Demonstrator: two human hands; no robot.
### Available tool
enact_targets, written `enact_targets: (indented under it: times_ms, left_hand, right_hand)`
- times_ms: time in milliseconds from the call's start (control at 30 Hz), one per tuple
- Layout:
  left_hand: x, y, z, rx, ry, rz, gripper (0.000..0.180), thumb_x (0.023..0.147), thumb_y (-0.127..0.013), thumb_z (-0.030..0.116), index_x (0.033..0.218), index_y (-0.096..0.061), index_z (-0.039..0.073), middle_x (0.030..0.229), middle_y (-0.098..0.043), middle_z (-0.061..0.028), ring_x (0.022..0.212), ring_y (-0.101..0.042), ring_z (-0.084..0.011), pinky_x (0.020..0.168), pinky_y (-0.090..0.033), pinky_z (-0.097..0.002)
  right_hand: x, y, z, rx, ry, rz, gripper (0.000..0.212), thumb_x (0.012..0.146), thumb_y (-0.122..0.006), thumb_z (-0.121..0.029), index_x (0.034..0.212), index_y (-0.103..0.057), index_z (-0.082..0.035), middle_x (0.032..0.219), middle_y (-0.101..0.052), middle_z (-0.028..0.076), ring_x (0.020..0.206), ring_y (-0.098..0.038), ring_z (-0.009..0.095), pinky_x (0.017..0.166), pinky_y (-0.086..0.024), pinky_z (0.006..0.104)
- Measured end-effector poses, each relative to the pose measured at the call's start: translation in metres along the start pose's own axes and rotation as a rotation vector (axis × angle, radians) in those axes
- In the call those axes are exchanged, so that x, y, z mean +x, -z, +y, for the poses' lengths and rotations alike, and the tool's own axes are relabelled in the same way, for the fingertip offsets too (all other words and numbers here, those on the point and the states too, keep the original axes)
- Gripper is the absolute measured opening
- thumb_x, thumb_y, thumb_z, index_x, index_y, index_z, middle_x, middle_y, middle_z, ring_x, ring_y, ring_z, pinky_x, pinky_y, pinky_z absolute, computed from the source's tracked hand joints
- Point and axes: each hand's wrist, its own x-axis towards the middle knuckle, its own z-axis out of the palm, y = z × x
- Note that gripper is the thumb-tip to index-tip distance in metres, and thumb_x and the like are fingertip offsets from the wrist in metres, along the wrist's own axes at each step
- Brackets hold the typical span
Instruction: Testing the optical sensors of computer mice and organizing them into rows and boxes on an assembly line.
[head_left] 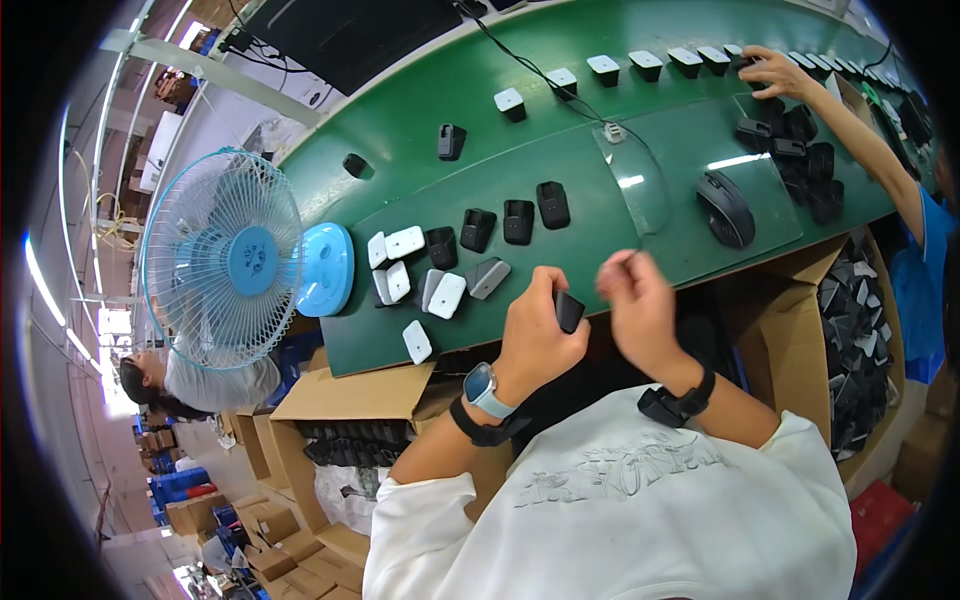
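A small black plastic case (569, 311) is in my left hand (540, 335), whose fingers are wrapped round it near the table's front edge. Just to the right, my right hand (640, 310) is raised apart from the case with its fingers curled. Motion smears those fingertips, so whether anything is between them is unclear. Ahead on the green table (390, 210) lie several black cases (518, 222) in a loose row. Left of them is a cluster of white-faced and grey-sided blocks (446, 296). One white-faced block (417, 342) lies nearest the front edge.
A blue fan (252, 260) stands at the left. A black mouse (726, 209) rests on a clear sheet, near a pile of black cases (822, 165). White-topped blocks (603, 68) line the back. A co-worker's hand (775, 75) reaches in. Cardboard boxes (790, 345) sit below the edge.
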Motion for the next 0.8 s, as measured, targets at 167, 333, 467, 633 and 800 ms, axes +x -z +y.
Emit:
enact_targets:
  times_ms: [167, 333, 467, 633, 800]
  left_hand:
    - [0.071, 0.071, -0.054, 0.220, 0.173, 0.209, 0.047, 0.070, -0.082, 0.015, 0.102, -0.051, 0.001, 0.085, -0.065, -0.0170, 0.078, -0.066, -0.0309, 0.068, -0.053, -0.0401]
    - [0.190, 0.142, -0.173, 0.350, 0.350, 0.336, 0.053, 0.072, -0.086, 0.037, 0.096, -0.065, -0.005, 0.093, -0.072, -0.0213, 0.089, -0.071, -0.0311, 0.077, -0.056, -0.0400]
    - [0.244, 0.141, -0.226, 0.606, 0.461, 0.276, 0.078, 0.082, -0.065, 0.071, 0.108, -0.072, -0.002, 0.104, -0.073, -0.0256, 0.105, -0.069, -0.0390, 0.095, -0.051, -0.0472]
    - [0.239, 0.246, -0.362, 0.878, 0.651, 0.361, 0.071, 0.088, -0.050, 0.073, 0.134, -0.066, 0.021, 0.141, -0.055, -0.0262, 0.134, -0.047, -0.0461, 0.113, -0.038, -0.0550]
    - [0.240, 0.238, -0.324, 0.610, 0.497, 0.326, 0.055, 0.084, -0.078, 0.042, 0.124, -0.068, 0.006, 0.117, -0.070, -0.0192, 0.119, -0.061, -0.0317, 0.105, -0.046, -0.0419]
  right_hand:
    - [0.040, 0.056, 0.003, -0.040, -0.061, 0.049, 0.012, 0.101, -0.063, -0.012, 0.101, -0.061, 0.000, 0.085, -0.063, 0.001, 0.076, -0.057, 0.007, 0.071, -0.047, 0.0222]
    - [0.040, 0.045, 0.021, -0.155, 0.015, -0.007, 0.009, 0.096, -0.067, -0.007, 0.099, -0.063, 0.001, 0.084, -0.066, 0.001, 0.075, -0.059, 0.006, 0.071, -0.048, 0.0231]
    - [0.041, 0.048, 0.022, -0.225, -0.004, 0.005, 0.008, 0.095, -0.067, -0.005, 0.099, -0.064, 0.001, 0.083, -0.066, 0.003, 0.075, -0.060, 0.008, 0.071, -0.049, 0.0240]
    - [0.042, 0.048, 0.017, -0.228, -0.013, -0.037, 0.009, 0.094, -0.069, -0.005, 0.098, -0.065, 0.002, 0.083, -0.066, 0.004, 0.075, -0.062, 0.011, 0.072, -0.050, 0.0254]
    - [0.043, 0.047, 0.021, -0.274, -0.042, -0.027, 0.009, 0.092, -0.070, -0.003, 0.097, -0.065, 0.002, 0.085, -0.067, 0.005, 0.076, -0.062, 0.012, 0.072, -0.050, 0.0254]
